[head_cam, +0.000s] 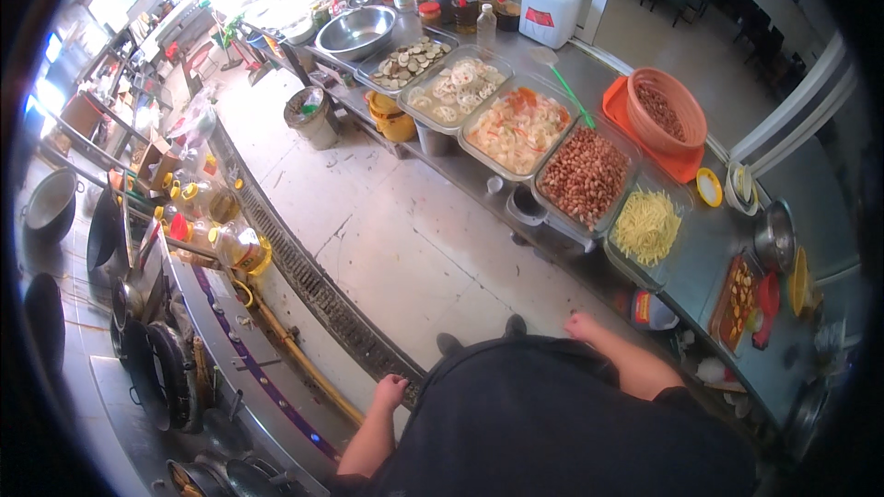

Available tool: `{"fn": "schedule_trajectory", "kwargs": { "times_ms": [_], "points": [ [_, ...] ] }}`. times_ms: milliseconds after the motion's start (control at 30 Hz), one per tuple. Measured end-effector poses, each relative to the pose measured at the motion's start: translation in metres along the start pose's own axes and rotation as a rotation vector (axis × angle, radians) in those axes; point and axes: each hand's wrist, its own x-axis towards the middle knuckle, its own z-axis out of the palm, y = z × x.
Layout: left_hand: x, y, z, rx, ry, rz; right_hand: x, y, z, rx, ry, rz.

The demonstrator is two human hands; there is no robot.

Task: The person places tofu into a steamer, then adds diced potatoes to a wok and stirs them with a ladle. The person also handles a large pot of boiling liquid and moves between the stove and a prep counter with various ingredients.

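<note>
My left hand (391, 390) hangs beside my body with its fingers curled and nothing visible in it, near the floor drain grate (304, 259). On the other side hangs my right hand (582, 326), loosely fisted, apart from the steel counter (718, 241). Nearest to it on the counter is a clear tray of pale yellow shreds (647, 226). Beyond that stand trays of reddish peanuts (585, 176), pale slices with red pieces (518, 128), sliced lotus root (459, 86) and round slices (411, 61). A green-handled spatula (572, 95) rests by the peanuts.
To the left, a stove (242, 352) carries woks and pans, with large oil bottles (238, 248) beyond it. A bucket (311, 117) stands on the floor by the counter. An orange basket (666, 110), steel basin (356, 31) and white jug (547, 10) sit on the counter.
</note>
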Motion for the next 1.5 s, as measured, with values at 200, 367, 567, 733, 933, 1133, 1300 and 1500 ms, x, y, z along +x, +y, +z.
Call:
{"fn": "schedule_trajectory", "kwargs": {
  "times_ms": [200,367,567,733,933,1133,1300,1500],
  "points": [
    [-0.006,-0.013,0.009,0.101,-0.019,0.049,0.012,0.027,0.005,-0.114,0.064,-0.030],
    [0.000,-0.020,0.012,0.112,0.012,0.049,0.002,-0.010,-0.006,-0.151,-0.028,-0.005],
    [-0.003,0.022,-0.003,0.060,0.065,0.121,0.011,0.009,-0.006,-0.133,-0.044,-0.036],
    [0.001,0.025,0.004,-0.009,0.020,0.223,0.045,0.050,0.014,-0.595,-0.077,-0.373],
    [0.038,0.000,0.008,0.189,0.007,0.315,0.013,0.013,-0.003,-0.270,0.078,-0.098],
    [0.063,-0.001,0.002,0.240,-0.018,0.349,-0.002,0.031,0.003,-0.331,0.064,-0.118],
    [0.074,0.001,-0.004,0.245,-0.034,0.380,-0.025,0.021,-0.010,-0.209,0.001,-0.027],
    [0.065,0.032,0.000,0.213,-0.067,0.345,-0.041,0.028,-0.013,-0.203,0.034,-0.026]
  ]
}}
